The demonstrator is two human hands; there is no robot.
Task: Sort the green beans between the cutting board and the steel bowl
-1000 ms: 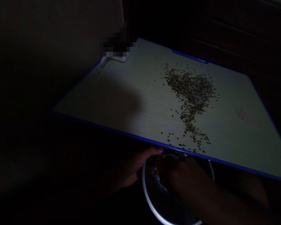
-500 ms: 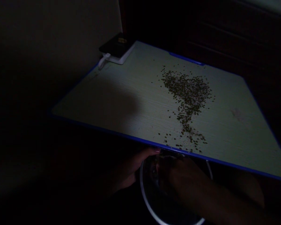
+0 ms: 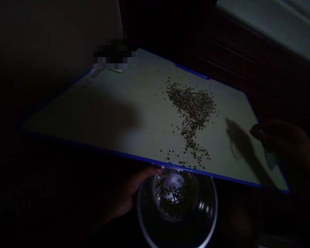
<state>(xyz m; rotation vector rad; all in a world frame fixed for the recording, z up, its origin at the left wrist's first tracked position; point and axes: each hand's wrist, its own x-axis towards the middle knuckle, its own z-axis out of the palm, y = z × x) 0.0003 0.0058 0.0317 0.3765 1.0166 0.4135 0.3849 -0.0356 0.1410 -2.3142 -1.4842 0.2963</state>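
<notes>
While the room lies almost dark, a left hand (image 3: 126,194) curls around the rim of a steel bowl (image 3: 206,210) held just under the near edge of a blue-edged board (image 3: 93,113). Green beans (image 3: 192,106) lie scattered on the board, between the two hands, and more beans sit in the bowl. The right hand (image 3: 284,144) hangs over the board's right corner, fingers bent; whether it grips anything cannot be made out.

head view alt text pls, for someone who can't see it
In dim light, the left hand holds a metal bowl of small green beans under the near edge of a blue-rimmed board. More beans are scattered on the board, and the right hand hovers at the board's right edge.
</notes>
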